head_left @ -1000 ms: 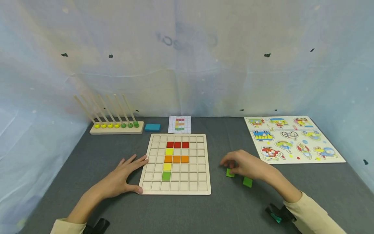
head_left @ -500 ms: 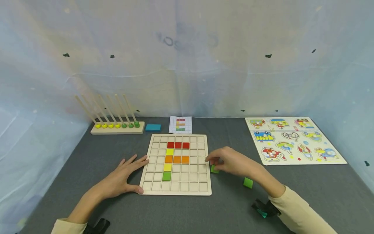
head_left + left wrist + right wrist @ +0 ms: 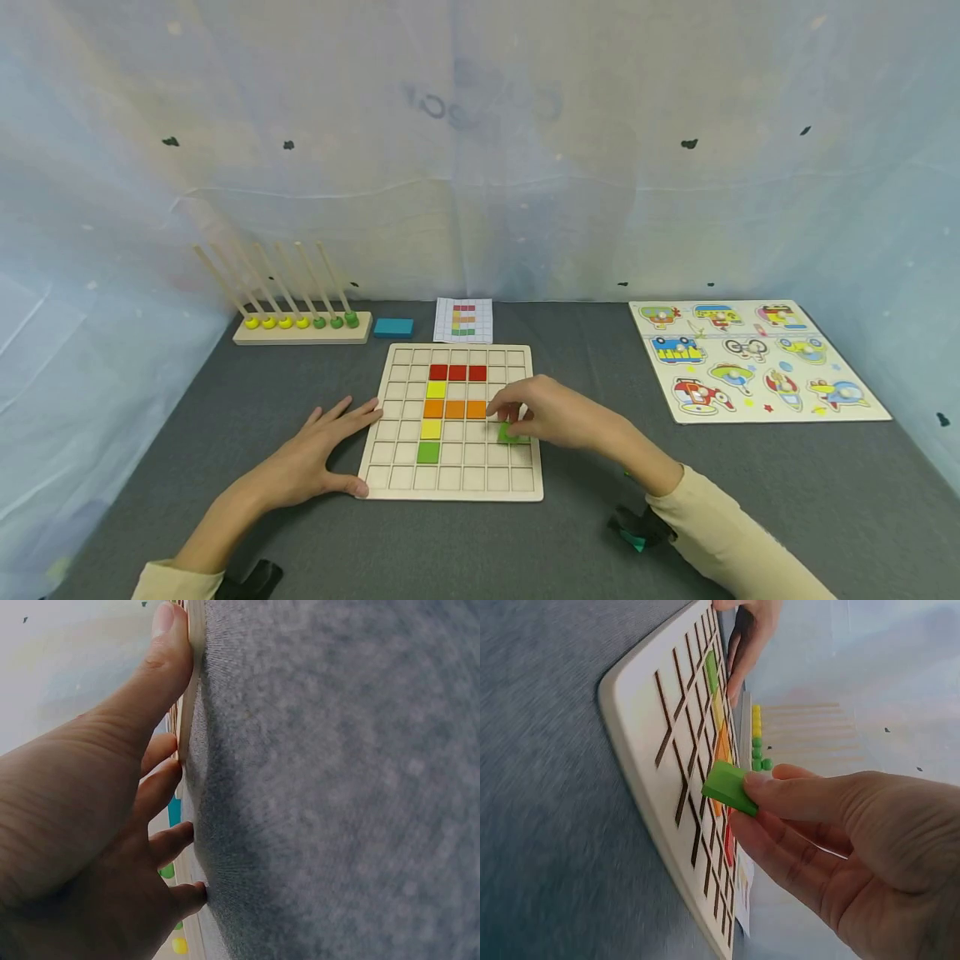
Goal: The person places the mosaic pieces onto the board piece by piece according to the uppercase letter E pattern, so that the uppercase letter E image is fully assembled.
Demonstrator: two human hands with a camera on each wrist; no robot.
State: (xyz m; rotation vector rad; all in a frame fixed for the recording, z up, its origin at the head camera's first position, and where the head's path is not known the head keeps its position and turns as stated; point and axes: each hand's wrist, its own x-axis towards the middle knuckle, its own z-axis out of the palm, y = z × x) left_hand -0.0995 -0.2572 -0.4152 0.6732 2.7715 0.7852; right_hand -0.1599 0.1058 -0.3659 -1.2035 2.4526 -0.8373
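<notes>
My right hand (image 3: 555,412) pinches a green square tile (image 3: 730,787) between thumb and fingers, holding it above the right part of a wooden grid board (image 3: 472,478). Several tiles lie in the board's cells: a row of red tiles (image 3: 457,373), a row of orange tiles (image 3: 454,409), two yellow tiles (image 3: 431,429) and one green tile (image 3: 428,452). With fingers spread, my left hand (image 3: 300,462) rests at the board's left edge; in the left wrist view its thumb (image 3: 166,664) touches the rim. Another green tile on the table is mostly hidden under my right forearm.
Behind the board lies a printed pattern card (image 3: 462,321), with a blue block (image 3: 393,328) to its left. A wooden peg stand (image 3: 302,335) with yellow and green beads is at back left. A vehicle picture puzzle (image 3: 757,358) lies at back right.
My right hand has picked up a green tile from the table on the right and carried it left over the board. The left hand has stayed at the board's edge.
</notes>
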